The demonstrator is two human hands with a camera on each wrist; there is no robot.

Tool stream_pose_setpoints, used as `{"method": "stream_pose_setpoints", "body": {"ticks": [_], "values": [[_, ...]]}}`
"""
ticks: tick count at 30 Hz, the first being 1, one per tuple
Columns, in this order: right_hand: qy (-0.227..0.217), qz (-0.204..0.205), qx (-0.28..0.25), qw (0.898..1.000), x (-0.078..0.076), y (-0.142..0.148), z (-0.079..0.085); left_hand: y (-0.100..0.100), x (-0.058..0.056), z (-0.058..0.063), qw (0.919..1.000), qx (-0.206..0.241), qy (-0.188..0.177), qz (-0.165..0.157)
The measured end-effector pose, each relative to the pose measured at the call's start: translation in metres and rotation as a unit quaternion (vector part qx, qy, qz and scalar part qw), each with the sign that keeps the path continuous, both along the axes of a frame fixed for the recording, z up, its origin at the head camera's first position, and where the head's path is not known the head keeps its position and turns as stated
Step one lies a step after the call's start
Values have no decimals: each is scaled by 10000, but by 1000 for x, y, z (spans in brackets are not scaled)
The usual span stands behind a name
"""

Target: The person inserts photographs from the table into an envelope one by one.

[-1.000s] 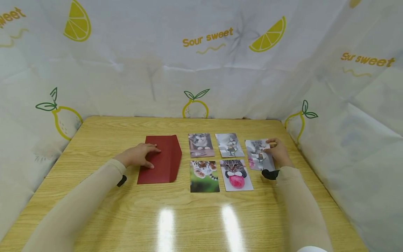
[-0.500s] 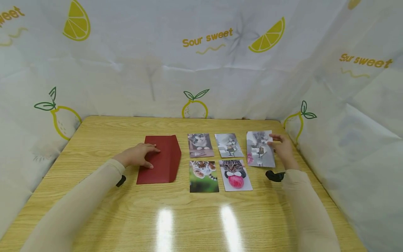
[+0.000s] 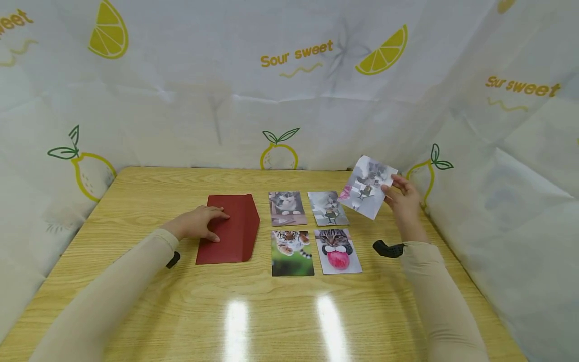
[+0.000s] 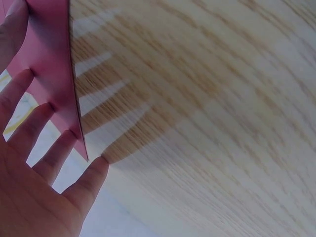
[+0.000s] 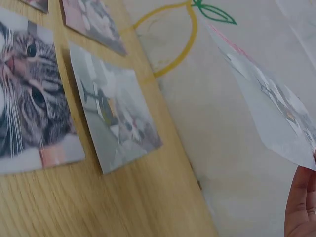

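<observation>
My right hand pinches the right edge of a cat photo card, raised and tilted above the back right of the table. In the right wrist view the same card shows nearly edge-on, with only part of the hand visible. My left hand rests on a red envelope, its fingers spread and fairly straight. The left wrist view shows those fingertips along the envelope's edge, the little finger just past it. The envelope's pointed flap faces right.
Between the hands lie a grey-and-white cat card, a pale cat card, a tiger card and a tabby card with a pink ball, in two rows. A lemon-print sheet hangs behind the wooden table.
My right hand has lifted the cat card off the right side of the table, moving it up and back and tilting it. The left hand stays on the envelope.
</observation>
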State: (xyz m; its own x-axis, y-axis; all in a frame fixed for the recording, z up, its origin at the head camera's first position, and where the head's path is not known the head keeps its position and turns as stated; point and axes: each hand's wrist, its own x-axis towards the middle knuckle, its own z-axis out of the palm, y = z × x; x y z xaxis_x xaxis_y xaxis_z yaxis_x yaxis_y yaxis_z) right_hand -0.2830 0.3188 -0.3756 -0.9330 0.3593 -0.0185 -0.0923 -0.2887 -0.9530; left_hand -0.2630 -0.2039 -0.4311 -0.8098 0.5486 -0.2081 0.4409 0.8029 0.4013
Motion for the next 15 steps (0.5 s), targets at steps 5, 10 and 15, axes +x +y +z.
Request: {"method": "stream_pose_setpoints", "body": {"ticks": [5,10,15], "values": [[341,425,-284,9981,6,-24,7,0,0,-1,10000,17,8,18],[583,710,-297,9953,12,-50,10,0,-1,-2,10000,35,1,32],[700,1013,-84,9924,20,-73,11,0,-1,-2,10000,34,-27,60]]}}
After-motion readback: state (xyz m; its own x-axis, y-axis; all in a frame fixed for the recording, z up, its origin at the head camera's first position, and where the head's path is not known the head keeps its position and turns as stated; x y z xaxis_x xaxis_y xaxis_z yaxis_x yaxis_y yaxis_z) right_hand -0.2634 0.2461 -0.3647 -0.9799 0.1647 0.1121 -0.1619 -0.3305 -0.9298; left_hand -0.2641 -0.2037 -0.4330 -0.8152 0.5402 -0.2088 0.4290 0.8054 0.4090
